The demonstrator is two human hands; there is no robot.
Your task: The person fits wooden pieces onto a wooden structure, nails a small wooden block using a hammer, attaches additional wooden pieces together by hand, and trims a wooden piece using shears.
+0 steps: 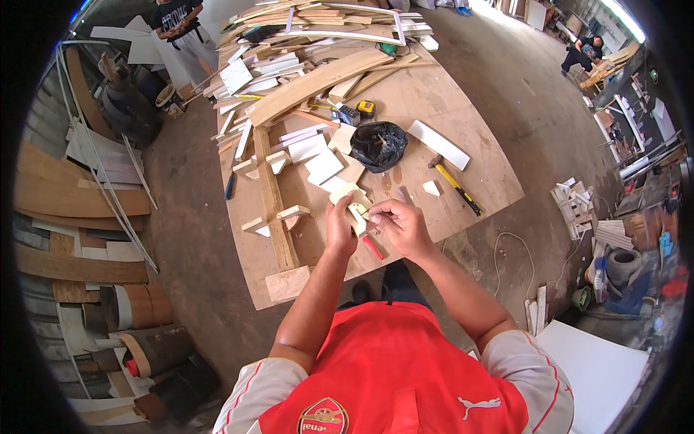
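Note:
My left hand (341,226) is closed around a small pale piece of wood (350,194), above the near part of the wooden table (405,173). My right hand (403,228) meets it from the other side, with thumb and fingertips pinched together at the wood's edge. Whatever is in that pinch is too small to make out. Below the hands lies a slim red object (373,247). To the left, a long wooden beam (273,202) carries small wooden brackets (292,213). A black plastic bag (378,147) sits open just beyond my hands.
A yellow-and-black hammer (457,189) and a white board (439,145) lie on the right. Farther back are a tape measure (366,109) and stacked wood strips (318,83). One person (181,29) stands at the far left; another (584,55) sits far right.

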